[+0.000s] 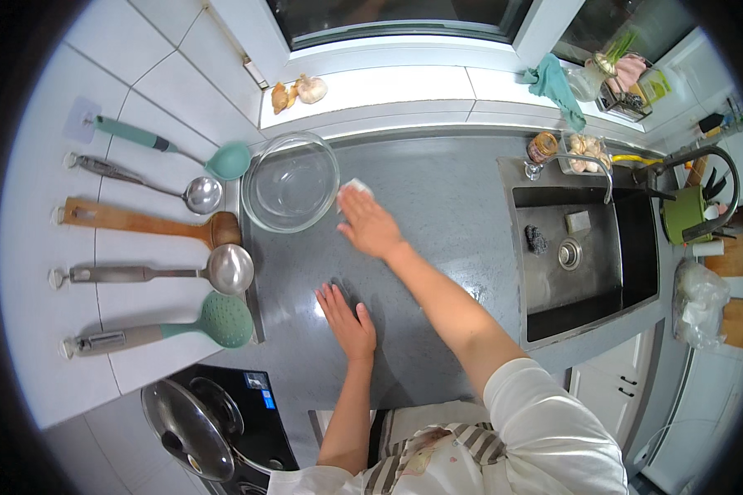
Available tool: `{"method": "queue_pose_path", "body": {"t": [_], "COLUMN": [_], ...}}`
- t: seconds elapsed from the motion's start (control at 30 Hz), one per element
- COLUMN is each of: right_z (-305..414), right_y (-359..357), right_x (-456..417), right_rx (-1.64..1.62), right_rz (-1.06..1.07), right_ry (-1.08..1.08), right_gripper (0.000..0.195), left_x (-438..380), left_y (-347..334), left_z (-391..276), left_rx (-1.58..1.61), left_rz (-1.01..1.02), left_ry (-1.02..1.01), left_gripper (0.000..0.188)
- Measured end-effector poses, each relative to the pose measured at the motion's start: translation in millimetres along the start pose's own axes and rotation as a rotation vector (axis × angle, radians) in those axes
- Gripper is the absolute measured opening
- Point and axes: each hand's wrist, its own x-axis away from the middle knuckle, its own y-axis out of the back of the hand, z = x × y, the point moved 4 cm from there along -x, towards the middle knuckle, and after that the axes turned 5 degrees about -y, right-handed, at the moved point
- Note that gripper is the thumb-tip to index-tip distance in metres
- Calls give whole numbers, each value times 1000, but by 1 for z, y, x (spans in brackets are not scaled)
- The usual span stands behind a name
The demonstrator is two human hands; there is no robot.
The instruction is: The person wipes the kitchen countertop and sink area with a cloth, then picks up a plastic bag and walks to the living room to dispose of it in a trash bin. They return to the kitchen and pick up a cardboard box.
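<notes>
My right hand point(366, 223) lies nearly flat on the grey countertop point(433, 179), pressing a small white cloth or paper point(358, 185) that shows past the fingertips. Just left of it stands a clear glass bowl point(291, 182) by the tiled wall. Closer to my body, my left hand point(348, 322) rests on the counter with its fingers apart and nothing in it.
Ladles and turners hang at the left, including a slotted green skimmer point(226, 320). A lidded pan point(186, 430) sits on the black hob at lower left. On the right are a steel sink point(569, 253), a jar point(542, 147) and a garlic container point(587, 153).
</notes>
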Motion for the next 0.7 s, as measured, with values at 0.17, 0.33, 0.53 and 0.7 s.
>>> {"method": "queue_pose_path", "body": {"t": [0.17, 0.33, 0.53, 0.7], "right_z": [-103, -178, -205, -155], "right_y": [21, 58, 78, 80], "right_x": [-11, 8, 55, 126], "right_rx": [154, 213, 282, 288], "right_rz": [40, 94, 42, 17], "right_ry": [-264, -509, -654, -611], "right_gripper": [67, 72, 80, 82], "left_x": [0, 2, 1, 3], "left_y": [-1, -1, 0, -2], "left_z": [0, 2, -1, -6], "left_rx": [38, 29, 53, 21], "left_rz": [10, 24, -23, -35], "left_ry": [-10, -14, -76, -131], "left_gripper": [52, 51, 50, 49]}}
